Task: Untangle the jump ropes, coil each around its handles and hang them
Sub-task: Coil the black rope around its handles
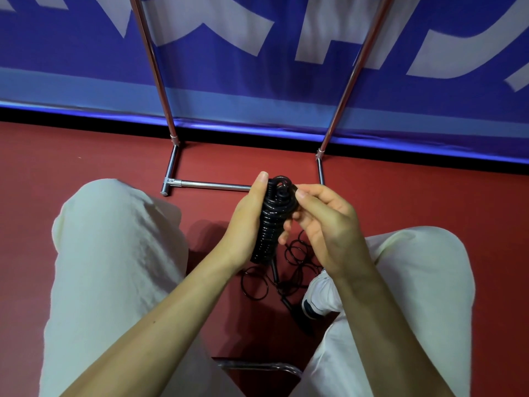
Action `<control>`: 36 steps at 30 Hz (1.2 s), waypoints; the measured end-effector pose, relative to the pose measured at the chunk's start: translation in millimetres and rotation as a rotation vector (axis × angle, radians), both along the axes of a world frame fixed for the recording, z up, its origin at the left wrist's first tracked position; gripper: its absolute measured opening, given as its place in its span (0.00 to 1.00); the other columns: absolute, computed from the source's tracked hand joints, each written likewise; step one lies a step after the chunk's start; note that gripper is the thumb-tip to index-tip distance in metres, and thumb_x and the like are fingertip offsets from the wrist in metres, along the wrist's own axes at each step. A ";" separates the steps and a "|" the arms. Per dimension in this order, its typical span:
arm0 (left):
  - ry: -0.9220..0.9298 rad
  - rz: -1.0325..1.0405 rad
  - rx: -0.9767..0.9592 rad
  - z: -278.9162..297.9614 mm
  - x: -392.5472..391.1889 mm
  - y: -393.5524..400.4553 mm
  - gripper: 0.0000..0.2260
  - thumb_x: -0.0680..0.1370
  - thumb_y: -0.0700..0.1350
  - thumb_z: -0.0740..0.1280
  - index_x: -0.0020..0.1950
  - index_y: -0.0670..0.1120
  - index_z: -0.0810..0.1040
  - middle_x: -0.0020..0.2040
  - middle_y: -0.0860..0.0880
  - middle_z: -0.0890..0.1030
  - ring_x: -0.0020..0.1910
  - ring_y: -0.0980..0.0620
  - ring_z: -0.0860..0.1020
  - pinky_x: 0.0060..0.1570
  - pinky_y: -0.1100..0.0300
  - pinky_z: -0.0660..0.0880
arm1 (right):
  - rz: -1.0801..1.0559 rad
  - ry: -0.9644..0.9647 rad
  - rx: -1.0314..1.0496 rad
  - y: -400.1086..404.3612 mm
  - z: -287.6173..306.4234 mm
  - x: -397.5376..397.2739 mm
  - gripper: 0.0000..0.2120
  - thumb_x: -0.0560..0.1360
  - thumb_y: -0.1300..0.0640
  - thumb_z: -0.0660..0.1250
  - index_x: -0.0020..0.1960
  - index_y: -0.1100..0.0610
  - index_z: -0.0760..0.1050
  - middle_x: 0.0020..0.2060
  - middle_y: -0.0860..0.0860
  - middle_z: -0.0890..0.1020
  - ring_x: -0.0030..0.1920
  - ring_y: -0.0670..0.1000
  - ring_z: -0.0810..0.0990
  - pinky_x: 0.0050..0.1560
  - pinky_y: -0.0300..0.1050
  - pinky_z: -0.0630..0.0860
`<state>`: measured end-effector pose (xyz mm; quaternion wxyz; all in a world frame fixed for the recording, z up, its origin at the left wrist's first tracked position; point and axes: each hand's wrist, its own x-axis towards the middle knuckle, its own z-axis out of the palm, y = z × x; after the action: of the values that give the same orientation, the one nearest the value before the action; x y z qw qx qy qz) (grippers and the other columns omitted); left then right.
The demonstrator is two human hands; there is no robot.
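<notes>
At the 6 o'clock edge a curved chrome bar [259, 365] crosses between the person's pale trouser legs [114, 253], which fill the 7 and 4 o'clock parts of the view. Beside the right knee a white shoe with a dark band [316, 300] rests on the red floor [43, 167].

On the floor between the legs, just below centre, lies a loose black jump rope [297, 253], its loops tangled together, with a dark handle running toward 5 o'clock.

Above it, at centre, both hands hold a coiled black jump rope [272, 224], wound in tight turns into an upright bundle. The left hand [247, 219] grips the bundle from its 9 o'clock side, thumb straight up along the coils. The right hand [323, 222] is at the bundle's 3 o'clock side, its thumb and forefinger pinching the top loop at the bundle's 12 o'clock end; its lower fingers curl against the coils.

Beyond the hands, toward 12 o'clock, a chrome rack [206, 184] stands on the floor, its low crossbar passing behind the bundle and its two uprights rising to 11 and 1 o'clock. Farthest, a blue banner with large white lettering [257, 67] spans the top.
</notes>
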<state>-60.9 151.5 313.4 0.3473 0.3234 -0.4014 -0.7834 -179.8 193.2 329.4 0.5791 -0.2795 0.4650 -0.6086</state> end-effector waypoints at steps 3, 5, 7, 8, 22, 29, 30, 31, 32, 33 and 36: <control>0.017 -0.041 0.029 -3.5 -0.1 0.5 0.29 0.78 0.66 0.53 0.52 0.42 0.79 0.32 0.43 0.74 0.24 0.48 0.69 0.26 0.61 0.68 | -0.038 0.075 -0.004 -2.6 0.1 0.7 0.06 0.78 0.63 0.64 0.48 0.66 0.76 0.31 0.56 0.72 0.28 0.55 0.72 0.26 0.49 0.73; 0.053 -0.070 0.053 -4.9 0.1 0.6 0.28 0.78 0.66 0.53 0.49 0.45 0.80 0.34 0.42 0.73 0.24 0.48 0.69 0.26 0.60 0.67 | -0.018 0.128 0.011 -8.6 1.3 -3.0 0.07 0.74 0.60 0.66 0.46 0.66 0.76 0.31 0.56 0.72 0.28 0.56 0.71 0.27 0.50 0.73; 0.094 -0.086 0.064 -4.7 1.0 0.5 0.28 0.77 0.66 0.52 0.46 0.47 0.82 0.35 0.42 0.73 0.24 0.49 0.68 0.25 0.60 0.66 | 0.027 0.183 0.027 -14.3 4.1 -7.4 0.07 0.71 0.60 0.67 0.44 0.65 0.76 0.30 0.55 0.75 0.29 0.55 0.71 0.30 0.48 0.72; 0.106 -0.091 0.069 -4.4 1.9 -0.3 0.27 0.77 0.66 0.52 0.46 0.47 0.81 0.34 0.43 0.73 0.24 0.49 0.68 0.25 0.61 0.67 | 0.048 0.212 0.024 -16.4 4.9 -9.2 0.05 0.72 0.61 0.67 0.43 0.64 0.76 0.30 0.55 0.76 0.30 0.54 0.70 0.32 0.48 0.71; 0.001 -0.068 0.093 -7.6 -1.3 -2.4 0.28 0.76 0.67 0.52 0.51 0.45 0.79 0.28 0.44 0.73 0.22 0.48 0.68 0.27 0.59 0.65 | 0.049 0.458 -0.057 -17.5 -4.6 -12.9 0.09 0.73 0.57 0.67 0.48 0.60 0.82 0.39 0.56 0.84 0.36 0.52 0.81 0.44 0.51 0.78; -0.080 -0.071 0.121 -4.4 -2.2 -2.2 0.26 0.79 0.65 0.51 0.46 0.48 0.80 0.28 0.44 0.73 0.22 0.48 0.68 0.25 0.61 0.67 | 0.000 0.532 -0.053 -17.3 -5.2 -13.6 0.03 0.76 0.66 0.68 0.45 0.63 0.81 0.37 0.53 0.83 0.37 0.47 0.81 0.43 0.41 0.76; -0.092 -0.073 0.113 -3.5 -2.1 -2.2 0.25 0.80 0.64 0.50 0.46 0.48 0.79 0.28 0.43 0.73 0.22 0.48 0.68 0.25 0.61 0.68 | -0.019 0.553 -0.054 -17.5 -5.0 -11.8 0.05 0.76 0.67 0.67 0.45 0.62 0.80 0.37 0.53 0.83 0.37 0.45 0.81 0.43 0.38 0.76; -0.104 -0.077 0.101 -3.5 -1.9 -2.2 0.25 0.81 0.63 0.50 0.47 0.48 0.79 0.28 0.43 0.73 0.23 0.48 0.68 0.25 0.61 0.68 | -0.037 0.557 -0.055 -16.7 -5.4 -9.6 0.06 0.77 0.68 0.66 0.45 0.60 0.79 0.37 0.52 0.82 0.38 0.44 0.80 0.43 0.36 0.75; -0.114 -0.086 0.091 -4.0 -1.5 -1.6 0.25 0.81 0.63 0.50 0.48 0.47 0.78 0.28 0.43 0.73 0.23 0.48 0.68 0.26 0.61 0.68 | -0.052 0.535 -0.048 -15.4 -5.7 -6.9 0.06 0.77 0.68 0.65 0.46 0.59 0.78 0.38 0.52 0.82 0.38 0.43 0.80 0.42 0.35 0.75; -0.118 -0.099 0.085 -4.6 -0.9 -0.5 0.25 0.81 0.63 0.50 0.49 0.46 0.78 0.28 0.43 0.73 0.23 0.47 0.68 0.26 0.61 0.68 | -0.058 0.490 -0.034 -13.9 -6.9 -4.5 0.06 0.77 0.67 0.65 0.48 0.57 0.77 0.39 0.52 0.81 0.38 0.43 0.80 0.42 0.35 0.75; -0.051 -0.139 0.112 -4.3 1.9 1.4 0.26 0.79 0.64 0.51 0.51 0.46 0.78 0.29 0.44 0.73 0.22 0.48 0.69 0.25 0.61 0.69 | -0.027 0.307 -0.016 -11.4 -8.7 -3.2 0.07 0.73 0.60 0.65 0.51 0.56 0.77 0.42 0.53 0.81 0.41 0.47 0.79 0.47 0.43 0.75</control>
<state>-59.0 152.9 309.1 0.2632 0.3337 -0.3874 -0.8181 -183.0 181.7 320.7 0.4909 -0.3674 0.5468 -0.5701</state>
